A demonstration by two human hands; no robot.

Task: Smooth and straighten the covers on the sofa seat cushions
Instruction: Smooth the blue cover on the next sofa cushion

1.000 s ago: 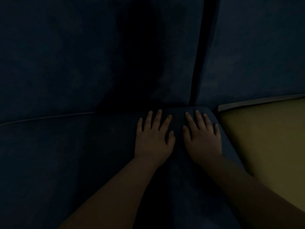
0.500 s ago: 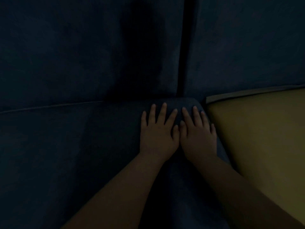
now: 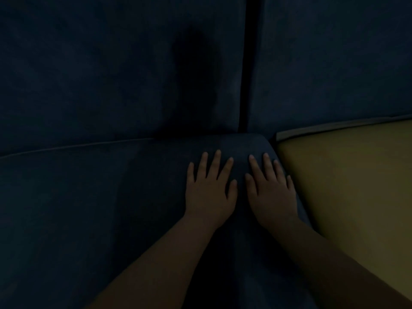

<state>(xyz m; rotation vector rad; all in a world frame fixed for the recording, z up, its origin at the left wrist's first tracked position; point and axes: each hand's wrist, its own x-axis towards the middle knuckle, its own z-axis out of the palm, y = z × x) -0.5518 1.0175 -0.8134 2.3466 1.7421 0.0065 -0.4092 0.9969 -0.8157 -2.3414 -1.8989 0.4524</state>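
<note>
The scene is very dim. A dark blue seat cushion (image 3: 93, 208) fills the lower left, its far right corner rounded. My left hand (image 3: 210, 192) lies flat on the cover near that corner, fingers straight and spread. Beside it my right hand (image 3: 272, 192) also presses flat on the cover, at the cushion's right edge. A small gap separates the two thumbs. Neither hand holds anything.
Two dark blue back cushions (image 3: 111, 74) (image 3: 334, 63) stand behind, split by a black vertical gap (image 3: 244, 63). To the right of the seat cushion lies an uncovered yellowish seat surface (image 3: 356, 186) with a pale edge (image 3: 334, 128) along its back.
My hands, pressed together half a second ago, have slid slightly apart on the cover. The view has shifted a little, so the back-cushion gap sits further left than a second ago.
</note>
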